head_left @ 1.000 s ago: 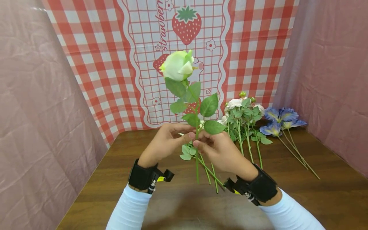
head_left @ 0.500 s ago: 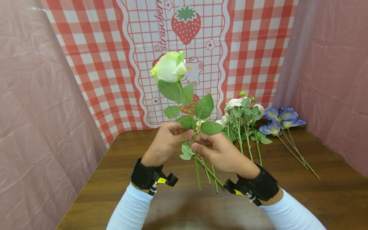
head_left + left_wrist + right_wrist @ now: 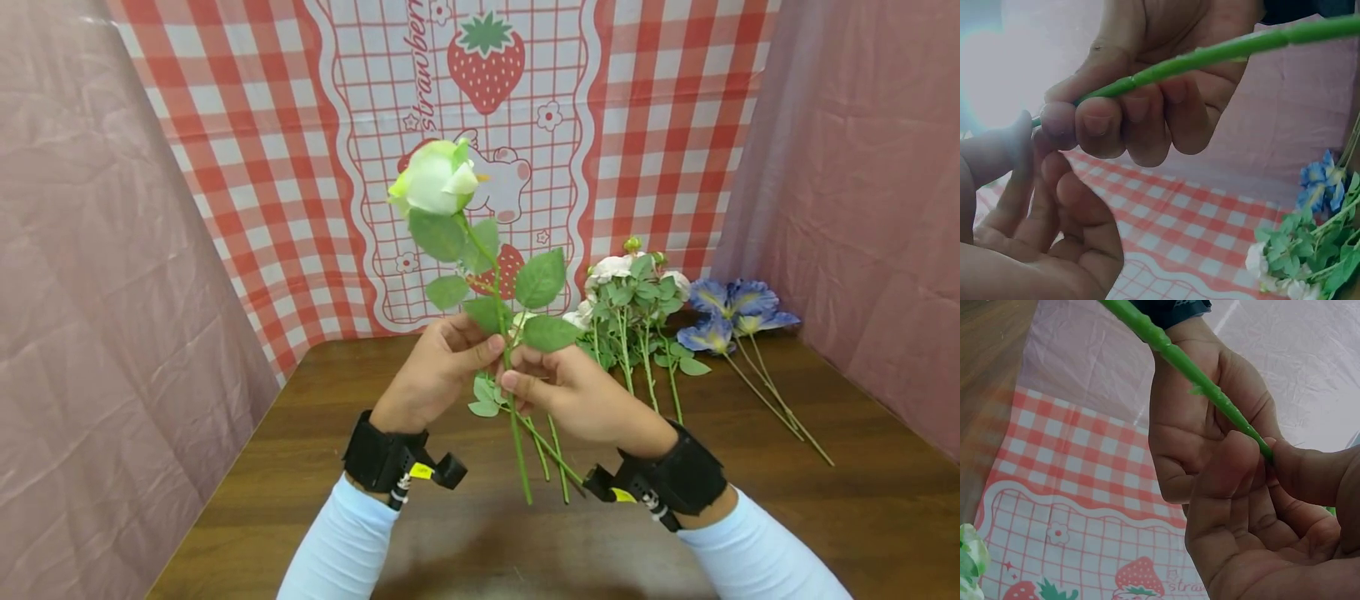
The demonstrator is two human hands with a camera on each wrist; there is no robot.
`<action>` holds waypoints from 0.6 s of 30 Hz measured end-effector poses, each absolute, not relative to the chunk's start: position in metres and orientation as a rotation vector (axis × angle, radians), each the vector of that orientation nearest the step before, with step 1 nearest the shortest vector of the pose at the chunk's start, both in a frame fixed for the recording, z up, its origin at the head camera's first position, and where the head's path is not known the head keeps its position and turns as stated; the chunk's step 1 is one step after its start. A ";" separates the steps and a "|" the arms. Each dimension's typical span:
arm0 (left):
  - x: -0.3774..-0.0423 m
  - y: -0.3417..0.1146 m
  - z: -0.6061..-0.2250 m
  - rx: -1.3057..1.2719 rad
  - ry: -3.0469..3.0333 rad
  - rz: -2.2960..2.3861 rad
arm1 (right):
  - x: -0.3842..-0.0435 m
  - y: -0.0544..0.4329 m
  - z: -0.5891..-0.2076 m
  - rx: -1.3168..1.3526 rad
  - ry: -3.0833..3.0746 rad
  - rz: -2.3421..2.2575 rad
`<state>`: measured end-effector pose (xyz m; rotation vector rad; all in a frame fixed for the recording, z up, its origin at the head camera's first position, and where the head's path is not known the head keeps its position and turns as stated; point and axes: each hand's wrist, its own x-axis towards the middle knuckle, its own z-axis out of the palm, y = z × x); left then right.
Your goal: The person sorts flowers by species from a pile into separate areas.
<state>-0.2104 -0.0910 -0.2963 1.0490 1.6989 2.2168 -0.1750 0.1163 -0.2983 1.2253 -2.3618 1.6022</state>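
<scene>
A white rose with pale green edges (image 3: 435, 179) stands nearly upright in front of me, its head leaning left. Its green stem (image 3: 517, 450) runs down between both hands, over the table. My left hand (image 3: 431, 375) pinches the stem just below the lower leaves. Slightly lower, my right hand (image 3: 585, 396) pinches the same stem between thumb and fingers. In the left wrist view the green stem (image 3: 1210, 57) crosses the right hand's curled fingers. The right wrist view shows the stem (image 3: 1191, 372) ending at the pinching thumb and fingertip.
Behind the hands, several green stems (image 3: 558, 458) lie on the wooden table (image 3: 247, 500). White flowers with green leaves (image 3: 633, 287) lie at the back right, with blue irises (image 3: 731, 312) beside them. A checked strawberry cloth (image 3: 277, 167) hangs behind the table.
The rose head has tilted and shifted left, and the lower stem end has swung a little to the right. Both hands keep their hold, the left wrist moving slightly right.
</scene>
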 end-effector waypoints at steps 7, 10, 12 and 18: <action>-0.212 -0.089 -0.296 0.970 1.639 2.321 | -0.178 0.118 -0.299 1.199 -2.416 1.572; -0.212 -0.088 -0.295 0.946 1.666 2.327 | -0.179 0.118 -0.299 1.199 -2.418 1.580; -0.212 -0.087 -0.295 0.954 1.681 2.337 | -0.180 0.119 -0.300 1.203 -2.414 1.576; -0.208 -0.082 -0.294 0.980 1.824 2.405 | -0.183 0.118 -0.301 1.146 -2.440 1.606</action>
